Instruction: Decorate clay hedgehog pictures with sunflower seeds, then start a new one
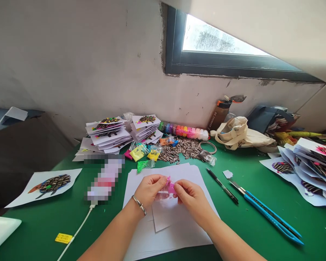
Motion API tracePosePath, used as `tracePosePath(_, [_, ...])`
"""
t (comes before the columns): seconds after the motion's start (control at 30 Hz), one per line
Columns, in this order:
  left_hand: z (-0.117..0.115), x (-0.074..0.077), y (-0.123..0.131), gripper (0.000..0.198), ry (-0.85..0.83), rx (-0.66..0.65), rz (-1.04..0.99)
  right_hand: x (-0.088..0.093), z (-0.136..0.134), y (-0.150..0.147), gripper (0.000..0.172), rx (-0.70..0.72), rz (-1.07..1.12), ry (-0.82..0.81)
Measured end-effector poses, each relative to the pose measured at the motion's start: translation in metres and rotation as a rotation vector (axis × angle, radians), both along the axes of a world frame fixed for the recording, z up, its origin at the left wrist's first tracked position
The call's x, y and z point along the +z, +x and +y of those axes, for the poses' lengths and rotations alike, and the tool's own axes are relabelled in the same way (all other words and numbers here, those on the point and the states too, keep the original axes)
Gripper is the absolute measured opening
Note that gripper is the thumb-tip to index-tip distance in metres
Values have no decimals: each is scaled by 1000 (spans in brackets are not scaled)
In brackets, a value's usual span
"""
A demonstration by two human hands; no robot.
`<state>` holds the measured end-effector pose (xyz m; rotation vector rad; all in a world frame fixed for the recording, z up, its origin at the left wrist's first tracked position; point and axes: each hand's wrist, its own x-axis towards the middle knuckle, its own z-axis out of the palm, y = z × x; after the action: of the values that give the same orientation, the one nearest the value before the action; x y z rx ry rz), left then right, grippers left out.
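Between both hands is a small clear plastic bag (166, 194) with bright pink modelling clay in it. My left hand (151, 189) pinches the bag's left side, fingers closed; a metal bracelet circles that wrist. At the bag's right edge, my right hand (190, 195) grips with thumb and fingers over the pink part. Both are held just above a stack of white paper (141, 232), on which a smaller white sheet (163, 219) lies partly hidden by the hands. Whether the bag's mouth is open, I cannot tell.
Behind the paper lie bagged coloured clay (138, 152), sunflower seeds (188, 146) and a row of clay tubs (184, 131). Seed-picture stacks stand left (111, 137) and right (315, 174). A pen (222, 185) and blue utility knife (268, 214) lie to the right; a cable (80, 226) runs left.
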<state>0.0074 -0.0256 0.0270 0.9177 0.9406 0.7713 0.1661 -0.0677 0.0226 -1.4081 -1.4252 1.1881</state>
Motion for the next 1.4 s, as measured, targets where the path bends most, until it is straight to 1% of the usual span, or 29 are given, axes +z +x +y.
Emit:
tracePosePath(0.13, [3, -2, -1, 33, 88, -1, 75, -3, -1, -4, 29, 57, -53, 4])
tracePosePath(0.23, [13, -4, -12, 35, 165, 23, 126, -1, 3, 0, 29, 98, -174, 71])
tracePosePath(0.3, [23, -7, -25, 38, 217, 103, 213, 3, 7, 15, 28, 80, -330, 149])
tracePosePath(0.33, [29, -9, -32, 40, 258, 167, 267, 6, 10, 27, 27, 48, -431, 188])
tracePosePath(0.4, [39, -11, -46, 45, 340, 325, 438, 9, 13, 58, 26, -71, -667, 207])
tracePosePath(0.43, [43, -12, -52, 47, 382, 366, 554, 9, 14, 74, 24, -145, -776, 164])
tracePosePath(0.47, [46, -13, -56, 49, 418, 369, 675, 8, 14, 91, 23, -204, -872, 100])
tracePosePath(0.53, [50, -13, -61, 44, 446, 395, 742, 1, 13, 118, 22, -285, -989, -32])
tracePosePath(0.6, [51, -12, -62, 39, 454, 411, 772, -8, 12, 135, 21, -267, -1061, -129])
tracePosePath(0.63, [50, -11, -61, 38, 494, 420, 808, -13, 12, 138, 19, -255, -1096, -148])
tracePosePath(0.7, [46, -8, -56, 39, 681, 446, 920, -19, 13, 138, 17, -239, -1162, -149])
tracePosePath(0.77, [37, -4, -50, 38, 974, 466, 1041, -21, 15, 134, 18, -241, -1201, -125])
tracePosePath(0.8, [31, -1, -45, 36, 1069, 447, 1059, -20, 16, 131, 18, -250, -1198, -116])
tracePosePath(0.83, [24, 1, -40, 34, 1128, 380, 1056, -19, 18, 128, 18, -265, -1173, -109])
tracePosePath(0.87, [17, 2, -34, 33, 1160, 278, 1039, -17, 19, 126, 18, -284, -1122, -100])
tracePosePath(0.93, [3, 2, -21, 33, 1186, -3, 1002, -13, 20, 120, 21, -339, -947, -64])
tracePosePath(0.97, [-3, 0, -14, 36, 1183, -162, 994, -11, 20, 117, 28, -372, -834, -37])
tracePosePath(1.0, [-8, -3, -8, 41, 1175, -293, 994, -10, 20, 114, 37, -400, -710, -8])
tracePosePath(1.07, [-14, -9, 1, 55, 1160, -507, 995, -7, 21, 105, 51, -428, -439, 32])
tracePosePath(1.1, [-16, -12, 4, 58, 1155, -573, 1003, -7, 21, 100, 52, -418, -291, 35])
tracePosePath(1.2, [-18, -16, 8, 58, 1142, -625, 1027, -7, 22, 84, 41, -313, 149, 4])
tracePosePath(1.27, [-19, -15, 7, 56, 1138, -632, 1034, -10, 24, 74, 35, -252, 324, 14])
tracePosePath(1.33, [-20, -14, 7, 54, 1138, -641, 1037, -15, 27, 65, 32, -204, 361, 54])
tracePosePath(1.4, [-20, -13, 7, 55, 1140, -647, 1039, -23, 30, 57, 29, -149, 293, 83])
